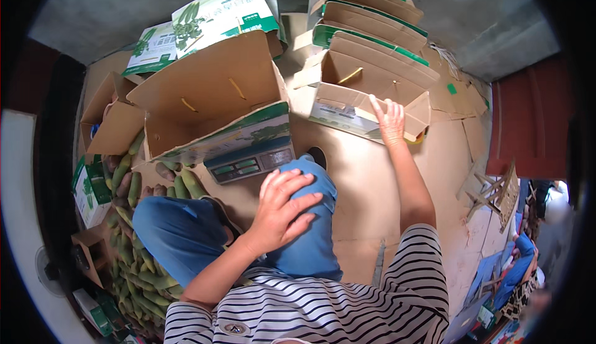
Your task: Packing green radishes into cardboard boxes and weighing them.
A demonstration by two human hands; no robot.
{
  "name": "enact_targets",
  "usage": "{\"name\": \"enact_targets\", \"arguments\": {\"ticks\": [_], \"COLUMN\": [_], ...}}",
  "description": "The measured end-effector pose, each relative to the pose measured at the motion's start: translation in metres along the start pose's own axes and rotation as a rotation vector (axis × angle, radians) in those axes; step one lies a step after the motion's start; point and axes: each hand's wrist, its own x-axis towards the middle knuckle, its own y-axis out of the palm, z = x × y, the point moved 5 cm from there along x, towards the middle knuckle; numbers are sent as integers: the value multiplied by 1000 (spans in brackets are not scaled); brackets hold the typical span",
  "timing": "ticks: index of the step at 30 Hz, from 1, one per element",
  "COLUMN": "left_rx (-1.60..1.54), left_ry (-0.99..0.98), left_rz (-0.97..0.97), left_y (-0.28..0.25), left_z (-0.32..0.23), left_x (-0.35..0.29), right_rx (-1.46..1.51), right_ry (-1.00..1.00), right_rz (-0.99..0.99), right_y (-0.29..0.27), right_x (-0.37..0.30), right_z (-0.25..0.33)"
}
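Observation:
My left hand (285,207) lies with spread fingers on my bent knee, holding nothing. At the right, my right hand (390,120) grips the near wall of an open cardboard box (344,105); its fingers hook over the top edge. Yellow cord handles show inside that box, and I see nothing else in the visible part. A larger open cardboard box (205,89) stands at the left, its flap raised and two yellow cords on it. Just in front of it, near my left hand, is a blue digital scale (251,165) with a display panel.
Several open cartons (372,18) stand nested in a row behind the right box. Flat green-and-white cartons (223,15) lie at the back left. Green radishes (143,276) are heaped on the floor at my left. A small wooden stool (493,192) stands at the right.

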Motion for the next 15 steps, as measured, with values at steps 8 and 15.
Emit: {"name": "enact_targets", "arguments": {"ticks": [8,15], "left_rx": [-8,31], "left_ry": [11,35], "left_rz": [-32,15], "left_y": [5,0], "left_z": [-7,-27], "left_x": [6,7], "right_rx": [109,246], "right_ry": [40,78], "right_rz": [26,224], "right_y": [-3,-47], "right_x": [-18,-33], "right_z": [7,21]}}
